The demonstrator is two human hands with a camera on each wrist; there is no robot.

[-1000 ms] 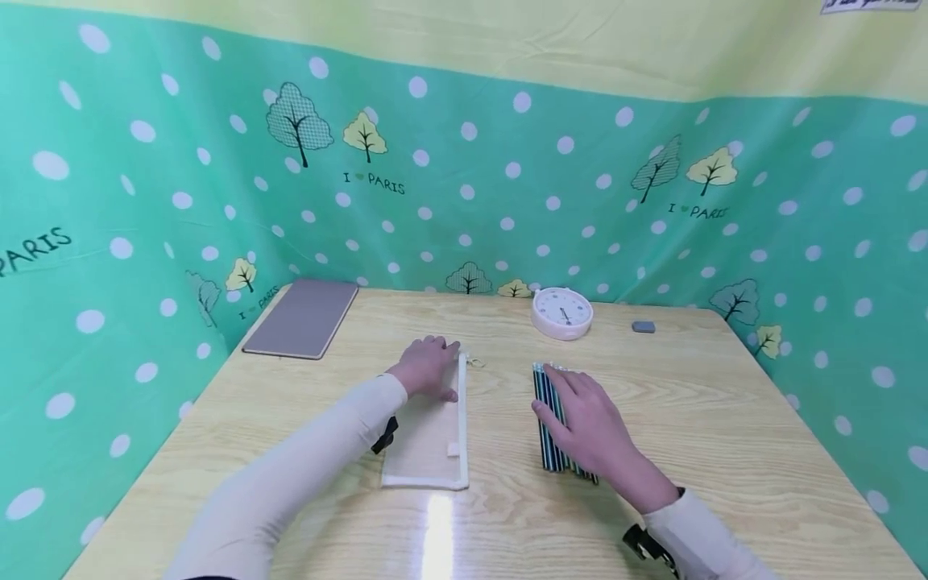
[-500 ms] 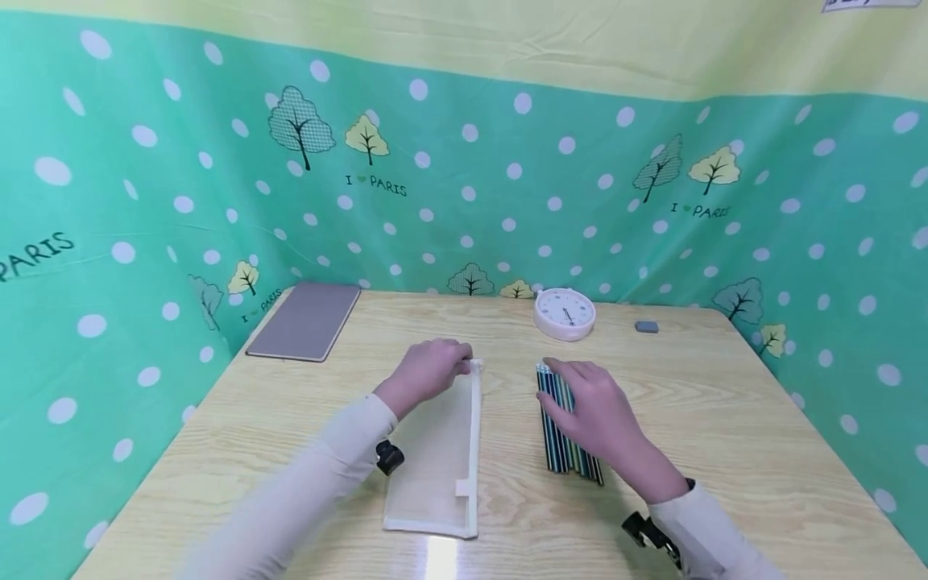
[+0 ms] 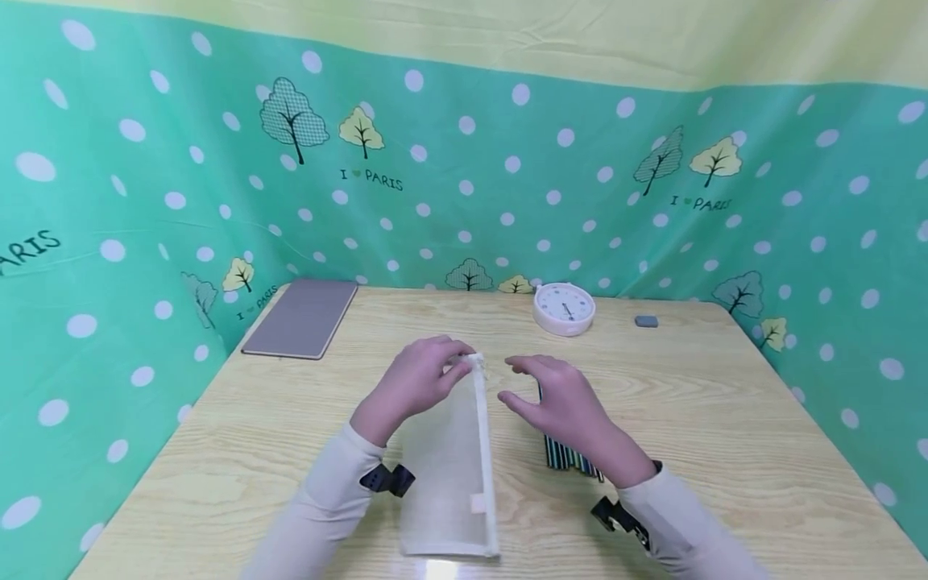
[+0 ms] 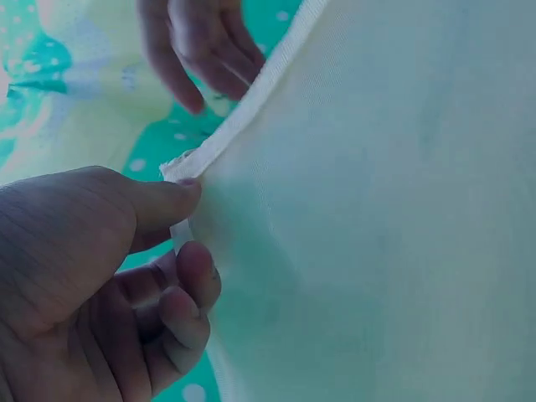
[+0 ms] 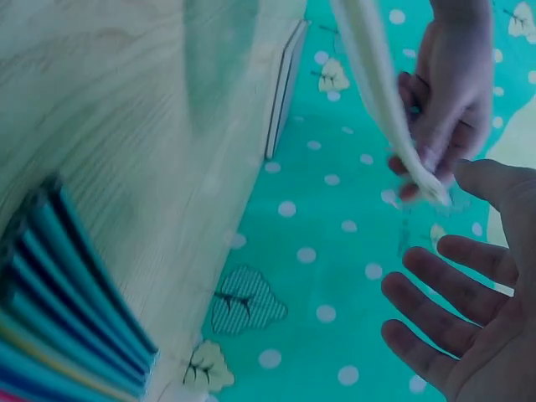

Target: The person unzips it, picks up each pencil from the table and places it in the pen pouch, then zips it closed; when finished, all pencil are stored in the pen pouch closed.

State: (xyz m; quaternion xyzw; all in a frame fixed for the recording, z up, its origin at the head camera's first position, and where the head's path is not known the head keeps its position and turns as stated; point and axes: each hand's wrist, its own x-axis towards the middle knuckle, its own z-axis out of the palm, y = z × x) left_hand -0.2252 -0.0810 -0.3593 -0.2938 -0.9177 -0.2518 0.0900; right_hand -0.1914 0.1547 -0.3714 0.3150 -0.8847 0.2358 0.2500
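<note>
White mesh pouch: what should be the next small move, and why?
Perhaps the right hand should take hold of the pouch near its far corner: the left hand pinches that corner, and the right hand is close by, holding nothing.

The right grip hides much of the pencils from the head camera; the clock is too small to read; the left wrist view crops the pale pouch

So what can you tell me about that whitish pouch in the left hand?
The pouch is long and rectangular, of whitish, see-through, mesh-like material, with a white border and a small pale tag near its right edge. The left hand pinches its raised far corner; whether its near end touches the table is unclear. It is left of the pencils.
</note>
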